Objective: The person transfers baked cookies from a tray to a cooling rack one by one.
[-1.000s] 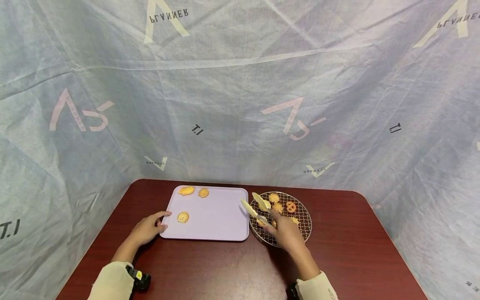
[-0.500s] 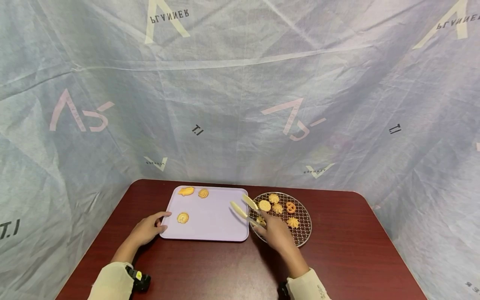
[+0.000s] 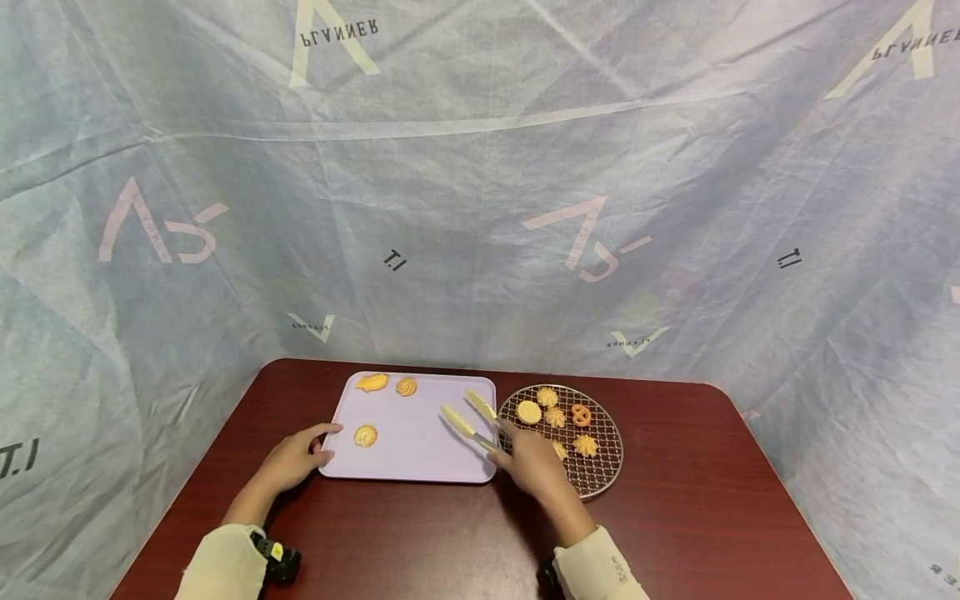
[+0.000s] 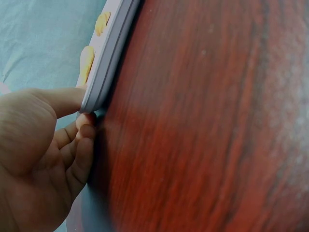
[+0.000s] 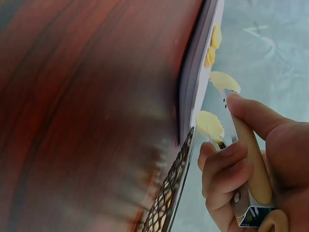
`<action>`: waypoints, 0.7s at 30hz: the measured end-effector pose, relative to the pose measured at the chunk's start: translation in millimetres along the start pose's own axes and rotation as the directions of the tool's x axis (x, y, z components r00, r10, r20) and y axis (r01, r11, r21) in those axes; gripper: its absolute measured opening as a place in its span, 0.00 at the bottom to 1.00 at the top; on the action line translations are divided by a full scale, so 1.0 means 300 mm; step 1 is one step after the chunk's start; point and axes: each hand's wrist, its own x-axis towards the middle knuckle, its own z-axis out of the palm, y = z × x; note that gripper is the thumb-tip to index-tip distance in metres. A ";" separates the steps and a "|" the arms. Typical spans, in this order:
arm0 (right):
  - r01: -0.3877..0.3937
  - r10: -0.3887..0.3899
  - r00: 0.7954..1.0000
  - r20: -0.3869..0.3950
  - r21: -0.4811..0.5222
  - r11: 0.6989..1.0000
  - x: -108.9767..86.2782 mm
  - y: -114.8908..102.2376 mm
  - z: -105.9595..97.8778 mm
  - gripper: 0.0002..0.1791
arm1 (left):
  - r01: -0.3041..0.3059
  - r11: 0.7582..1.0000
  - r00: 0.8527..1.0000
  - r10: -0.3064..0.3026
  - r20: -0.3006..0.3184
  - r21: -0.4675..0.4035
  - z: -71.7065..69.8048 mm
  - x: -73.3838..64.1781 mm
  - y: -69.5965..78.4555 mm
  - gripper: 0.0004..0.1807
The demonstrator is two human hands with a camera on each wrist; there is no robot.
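My left hand (image 3: pixel 291 460) pinches the left edge of a pale lilac tray (image 3: pixel 431 454); in the left wrist view the thumb lies on the rim and the fingers curl below it. A fish-shaped cookie (image 3: pixel 372 382), a swirled cookie (image 3: pixel 406 387) and a round cookie with a face-like pattern (image 3: pixel 366 436) lie on the tray. In my right hand (image 3: pixel 536 462) is a pair of tongs (image 5: pixel 253 166) with cream tips, gripped by the handles. Their tips stand apart over the tray's right half, nothing between them.
A round wire rack (image 3: pixel 617 454) stands right of the tray, close to its edge. It bears several cookies, among them a pretzel (image 3: pixel 581 415), a round one (image 3: pixel 528 412) and a star-like one (image 3: pixel 586 446). A printed cloth (image 3: pixel 480 208) hangs behind the reddish-brown table (image 3: pixel 420 542).
My right hand has carried the tongs leftward, from above the rack to above the tray, uncovering more of the rack's cookies. The left hand has stayed at the tray's edge.
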 end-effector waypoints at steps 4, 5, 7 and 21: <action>0.003 -0.003 1.000 0.014 -0.002 1.000 0.017 -0.023 0.012 0.35 | -0.009 1.000 1.000 0.009 0.001 0.000 0.000 0.000 -0.002 0.24; 0.003 -0.003 1.000 0.020 -0.001 1.000 0.021 -0.029 0.014 0.34 | -0.008 1.000 1.000 0.008 0.001 -0.001 0.000 0.000 -0.001 0.24; 0.010 -0.009 1.000 0.028 -0.006 1.000 0.028 -0.040 0.018 0.34 | -0.001 1.000 1.000 0.001 0.000 -0.001 0.000 0.000 -0.001 0.24; 0.024 -0.018 0.997 0.071 -0.082 0.996 0.077 -0.099 0.052 0.36 | -0.017 1.000 1.000 0.017 -0.003 0.000 0.001 0.001 -0.005 0.24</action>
